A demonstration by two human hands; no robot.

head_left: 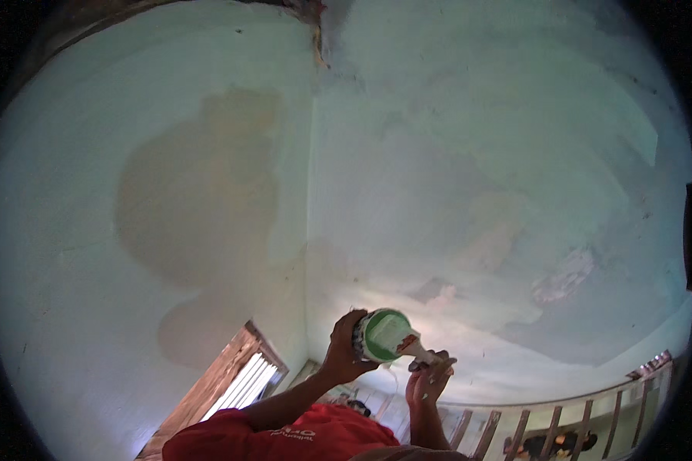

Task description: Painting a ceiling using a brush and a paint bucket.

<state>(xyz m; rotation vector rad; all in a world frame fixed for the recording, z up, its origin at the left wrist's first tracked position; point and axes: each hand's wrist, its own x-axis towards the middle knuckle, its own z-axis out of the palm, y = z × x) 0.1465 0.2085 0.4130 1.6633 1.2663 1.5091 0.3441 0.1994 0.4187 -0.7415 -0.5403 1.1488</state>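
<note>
My left hand [344, 347] is wrapped round the side of a small round tub [369, 346], which is tilted so its mouth shows. Green paint [378, 324] coats the tub's inside. A wide flat paintbrush [409, 343] lies across the mouth, its pale bristle end over or inside the tub; I cannot tell how deep it reaches. My right hand [427, 382] is closed on the brush's handle, just right of the tub and a little lower. Both forearms come up from the lower edge, past a red shirt.
Two pale green walls meet in a corner; the left wall [69, 230] has large brownish patches, the right wall [438, 192] greyish ones. A wooden-framed window [231, 369] with bars stands at lower left. A railing [553, 430] runs along the lower right, with dark shapes behind it.
</note>
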